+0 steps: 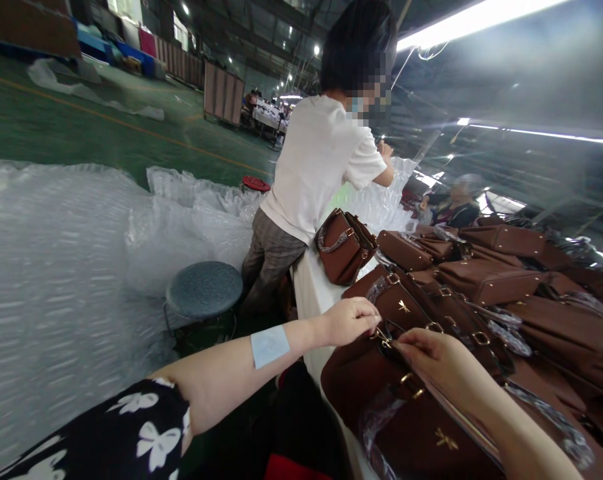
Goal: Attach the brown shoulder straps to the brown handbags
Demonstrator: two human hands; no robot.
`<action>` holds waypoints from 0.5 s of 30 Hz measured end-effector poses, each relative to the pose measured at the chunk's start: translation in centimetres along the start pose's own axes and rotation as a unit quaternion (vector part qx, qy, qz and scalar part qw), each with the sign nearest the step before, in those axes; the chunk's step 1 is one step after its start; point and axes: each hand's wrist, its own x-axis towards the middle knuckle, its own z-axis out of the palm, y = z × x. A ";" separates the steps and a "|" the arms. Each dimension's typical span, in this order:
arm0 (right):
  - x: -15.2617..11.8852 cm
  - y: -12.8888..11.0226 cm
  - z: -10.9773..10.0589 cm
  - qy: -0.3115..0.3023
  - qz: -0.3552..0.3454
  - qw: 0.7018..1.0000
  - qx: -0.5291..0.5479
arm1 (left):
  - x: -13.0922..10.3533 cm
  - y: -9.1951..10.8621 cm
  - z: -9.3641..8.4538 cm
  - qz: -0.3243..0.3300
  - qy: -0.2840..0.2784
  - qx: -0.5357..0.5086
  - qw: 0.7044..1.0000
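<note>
A brown handbag with a gold dragonfly emblem lies at the near edge of the table, its handle wrapped in clear plastic. My left hand is closed, fingertips pinching a small gold metal fitting at the end of the bag's top opening. From the other side, my right hand pinches at the same fitting with thumb and forefinger. Whether it is a zipper pull or a strap clip I cannot make out. A light blue patch is on my left forearm.
Many similar brown handbags crowd the table to the right. Another bag stands beside a co-worker in a white shirt. A round stool and piled bubble wrap are on the left.
</note>
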 end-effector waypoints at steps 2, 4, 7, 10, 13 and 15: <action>-0.4 0.0 0.1 -0.019 0.021 0.991 0.131 | 0.2 0.2 0.5 -0.042 -0.012 -0.200 0.979; -0.6 0.0 0.4 -0.026 0.030 0.974 0.224 | 0.5 0.4 1.2 -0.070 -0.013 -0.310 0.948; -0.5 0.4 1.1 -0.011 0.038 0.961 0.274 | 0.8 0.5 1.9 -0.066 0.011 -0.326 0.943; -0.3 1.4 1.8 0.007 0.038 0.964 0.262 | 0.8 0.5 2.0 -0.062 -0.001 -0.297 0.953; -0.3 2.4 2.1 0.018 0.013 0.971 0.239 | 0.5 0.7 1.8 -0.070 -0.022 -0.235 0.969; -0.3 2.5 2.1 0.041 -0.024 0.978 0.201 | 0.4 1.0 1.6 -0.065 -0.032 -0.200 0.977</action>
